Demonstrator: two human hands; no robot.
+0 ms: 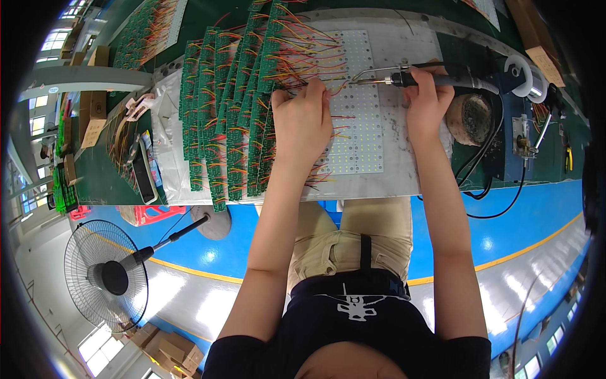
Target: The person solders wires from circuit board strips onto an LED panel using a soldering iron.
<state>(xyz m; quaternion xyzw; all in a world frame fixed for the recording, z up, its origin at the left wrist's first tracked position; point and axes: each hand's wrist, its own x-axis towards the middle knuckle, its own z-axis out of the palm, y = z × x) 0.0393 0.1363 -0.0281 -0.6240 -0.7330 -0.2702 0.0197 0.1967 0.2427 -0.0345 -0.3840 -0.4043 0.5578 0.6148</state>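
Note:
My right hand (428, 104) is closed around a soldering iron (409, 79), held level with its tip pointing left. A thin metal feed tube runs along the iron and meets its tip. That tip is at a white panel (363, 142) dotted with rows of small pale components. Just left of the tip, my left hand (303, 123) pinches a thin wire (339, 88) whose end reaches toward the tip. Beneath and beside my left hand lie overlapping strips of green circuit boards (218, 120), with red and yellow wires spreading rightward onto the panel.
At right stand a solder reel (527, 79) on a stand and a round, dark-filled holder (470, 119). Black cables (483, 161) loop over the table edge. A phone-like device (144, 174) lies at left. More wired boards (142, 38) lie far left; a fan (113, 276) stands below.

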